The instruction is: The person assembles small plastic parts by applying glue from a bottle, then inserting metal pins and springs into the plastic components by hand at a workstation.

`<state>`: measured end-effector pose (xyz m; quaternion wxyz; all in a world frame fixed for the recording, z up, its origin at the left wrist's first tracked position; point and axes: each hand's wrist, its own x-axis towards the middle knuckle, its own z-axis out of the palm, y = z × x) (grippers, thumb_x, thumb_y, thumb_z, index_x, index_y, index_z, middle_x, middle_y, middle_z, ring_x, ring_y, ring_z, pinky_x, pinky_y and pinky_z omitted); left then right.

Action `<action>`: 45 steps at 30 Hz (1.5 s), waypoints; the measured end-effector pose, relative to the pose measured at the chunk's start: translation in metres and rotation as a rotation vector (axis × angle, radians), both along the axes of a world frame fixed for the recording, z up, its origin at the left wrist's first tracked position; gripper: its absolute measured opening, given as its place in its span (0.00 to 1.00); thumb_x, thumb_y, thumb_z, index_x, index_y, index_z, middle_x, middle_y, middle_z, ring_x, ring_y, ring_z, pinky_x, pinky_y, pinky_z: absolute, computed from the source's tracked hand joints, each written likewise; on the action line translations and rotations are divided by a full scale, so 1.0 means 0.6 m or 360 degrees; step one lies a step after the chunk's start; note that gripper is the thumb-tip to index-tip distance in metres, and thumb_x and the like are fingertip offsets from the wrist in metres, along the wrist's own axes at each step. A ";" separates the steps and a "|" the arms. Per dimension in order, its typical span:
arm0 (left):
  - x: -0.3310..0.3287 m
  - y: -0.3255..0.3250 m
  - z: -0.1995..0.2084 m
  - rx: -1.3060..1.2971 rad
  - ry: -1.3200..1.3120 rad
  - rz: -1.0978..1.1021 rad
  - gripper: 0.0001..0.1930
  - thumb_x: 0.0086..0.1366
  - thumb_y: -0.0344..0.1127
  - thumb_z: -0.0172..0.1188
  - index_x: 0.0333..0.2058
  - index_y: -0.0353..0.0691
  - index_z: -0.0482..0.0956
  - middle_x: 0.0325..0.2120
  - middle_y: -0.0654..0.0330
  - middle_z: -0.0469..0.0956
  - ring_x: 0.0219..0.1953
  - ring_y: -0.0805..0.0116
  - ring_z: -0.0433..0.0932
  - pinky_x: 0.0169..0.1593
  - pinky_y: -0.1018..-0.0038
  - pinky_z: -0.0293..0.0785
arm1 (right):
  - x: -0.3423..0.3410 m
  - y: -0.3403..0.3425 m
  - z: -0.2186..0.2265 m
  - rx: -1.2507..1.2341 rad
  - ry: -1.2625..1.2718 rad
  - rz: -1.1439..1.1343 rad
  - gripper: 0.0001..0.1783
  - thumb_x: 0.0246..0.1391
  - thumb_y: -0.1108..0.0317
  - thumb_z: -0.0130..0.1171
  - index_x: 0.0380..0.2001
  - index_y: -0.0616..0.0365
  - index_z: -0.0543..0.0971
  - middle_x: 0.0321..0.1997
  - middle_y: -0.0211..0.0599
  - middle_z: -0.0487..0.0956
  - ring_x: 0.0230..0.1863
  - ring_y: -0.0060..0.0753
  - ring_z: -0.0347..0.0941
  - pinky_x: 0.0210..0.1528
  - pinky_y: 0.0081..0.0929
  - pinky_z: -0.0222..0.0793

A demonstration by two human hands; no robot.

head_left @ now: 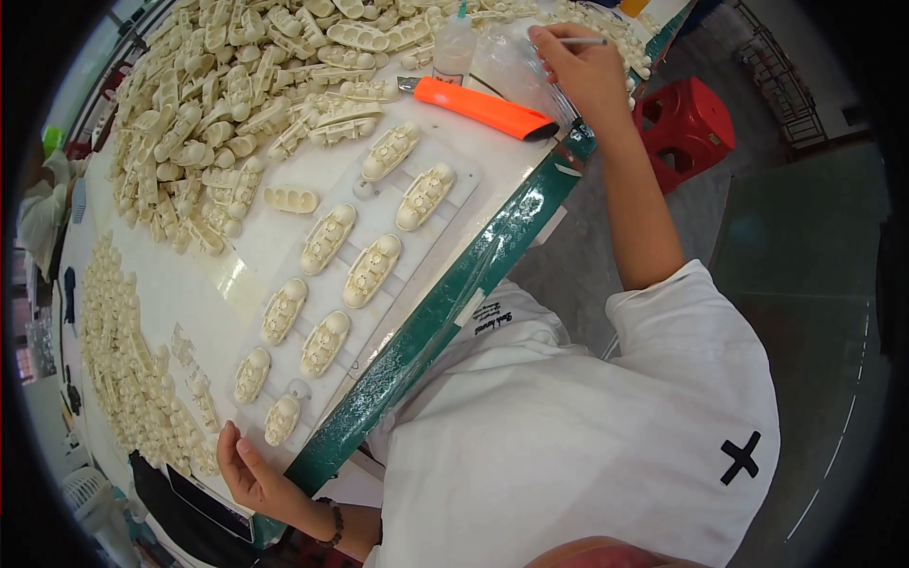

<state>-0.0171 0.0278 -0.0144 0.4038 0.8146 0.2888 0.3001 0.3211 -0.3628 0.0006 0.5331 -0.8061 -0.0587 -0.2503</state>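
A person in a white T-shirt (pixel 606 417) is sitting or standing at the long green-trimmed edge of a white worktable (pixel 189 293). The right hand (pixel 582 76) is pinching a slim grey stick (pixel 584 41) between thumb and fingers, above the table's far right corner; the stick is lying nearly level, its visible end pointing right, away from the tabletop. The left hand (pixel 248 478) is hovering by the table's near left corner, loosely curled, fingers parted, holding nothing visible. Between the hands, a pale board (pixel 327 298) is running lengthwise along the green edge, carrying eight cream pod-shaped pieces (pixel 372 271) in two rows, their long axes slanting roughly along the board. The nearest pod is sitting just beyond the left fingertips, well apart from the right hand. Near the right hand, a clear squeeze bottle (pixel 454 49) is standing, its contents hard to tell, beside a crumpled clear bag (pixel 511 62) and an orange knife (pixel 488 107). Loose cream parts (pixel 237 95) are heaping across the table's far side.
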 end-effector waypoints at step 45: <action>0.023 0.020 0.058 -0.2069 -0.1497 -0.0826 0.20 0.73 0.45 0.42 0.20 0.47 0.58 0.14 0.71 0.51 0.14 0.80 0.46 0.18 0.79 0.43 | 0.096 0.099 0.036 0.3762 0.1801 0.0880 0.27 0.49 0.46 0.53 0.38 0.61 0.68 0.29 0.32 0.62 0.29 0.27 0.57 0.29 0.26 0.52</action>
